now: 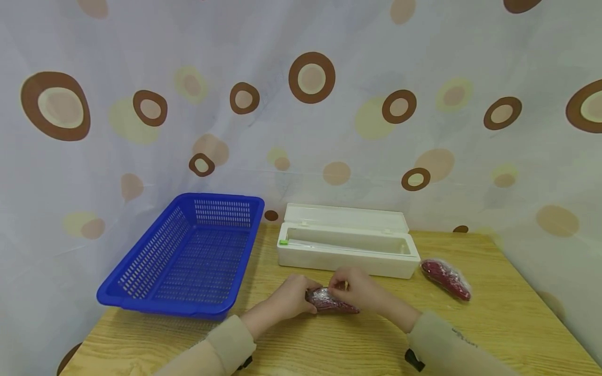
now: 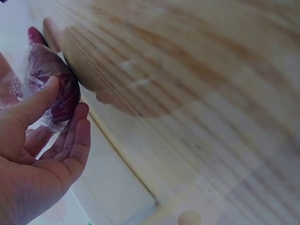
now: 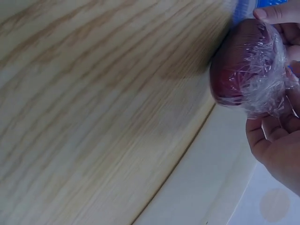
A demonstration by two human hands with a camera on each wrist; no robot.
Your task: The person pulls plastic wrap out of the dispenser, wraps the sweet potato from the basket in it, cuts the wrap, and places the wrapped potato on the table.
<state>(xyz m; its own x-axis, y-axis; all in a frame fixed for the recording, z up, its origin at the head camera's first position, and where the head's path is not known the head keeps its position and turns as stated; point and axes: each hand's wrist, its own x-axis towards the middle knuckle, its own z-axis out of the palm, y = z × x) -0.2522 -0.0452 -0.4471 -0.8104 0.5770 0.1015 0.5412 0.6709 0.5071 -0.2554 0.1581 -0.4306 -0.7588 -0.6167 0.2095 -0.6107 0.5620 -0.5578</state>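
A dark red sweet potato (image 1: 329, 303) wrapped in clear cling film lies low over the table in front of me. My left hand (image 1: 293, 296) holds its left end, thumb on one side and fingers on the other. At the upper right side, my right hand (image 1: 361, 290) pinches the film with thumb and fingertips. In the right wrist view the cling film (image 3: 262, 84) is bunched and wrinkled near that hand. Another film-wrapped sweet potato (image 1: 447, 279) rests on the table to the right, touched by neither hand.
Behind the hands stands a long white cling film dispenser (image 1: 338, 263), its lid (image 1: 348, 216) raised and a green slider (image 1: 284, 242) at its left end. A blue plastic basket (image 1: 188, 309) sits at the left of the wooden table (image 1: 508, 324). A patterned curtain (image 1: 357, 151) hangs behind.
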